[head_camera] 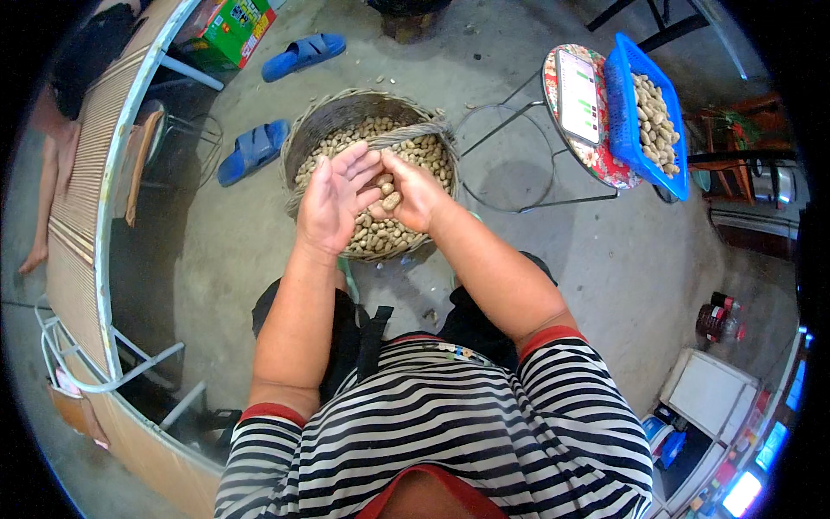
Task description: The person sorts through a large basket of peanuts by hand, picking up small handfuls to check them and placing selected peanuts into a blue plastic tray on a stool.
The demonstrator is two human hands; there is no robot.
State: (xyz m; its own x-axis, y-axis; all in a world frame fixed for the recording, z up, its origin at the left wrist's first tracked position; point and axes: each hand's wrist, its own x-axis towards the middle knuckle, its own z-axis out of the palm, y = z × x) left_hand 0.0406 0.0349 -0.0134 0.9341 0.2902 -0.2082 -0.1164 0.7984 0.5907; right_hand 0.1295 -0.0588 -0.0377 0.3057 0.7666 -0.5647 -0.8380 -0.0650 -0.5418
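Observation:
A round wicker basket holding many unshelled peanuts stands on the floor before me, its twisted handle crossing the top. Over it, my left hand is turned palm up with fingers apart and nothing seen in it. My right hand is cupped beside it, fingertips near the left ones, with a few peanuts lying in its palm. To the right, a blue plastic basket of peanuts rests tilted on a stool with a floral cover, next to a phone lying on it.
Blue slippers lie left of the basket. A bamboo-slat bed with a metal frame runs along the left, with another person's bare leg beyond. A green box stands upper left. Bottles and a white cabinet are at right.

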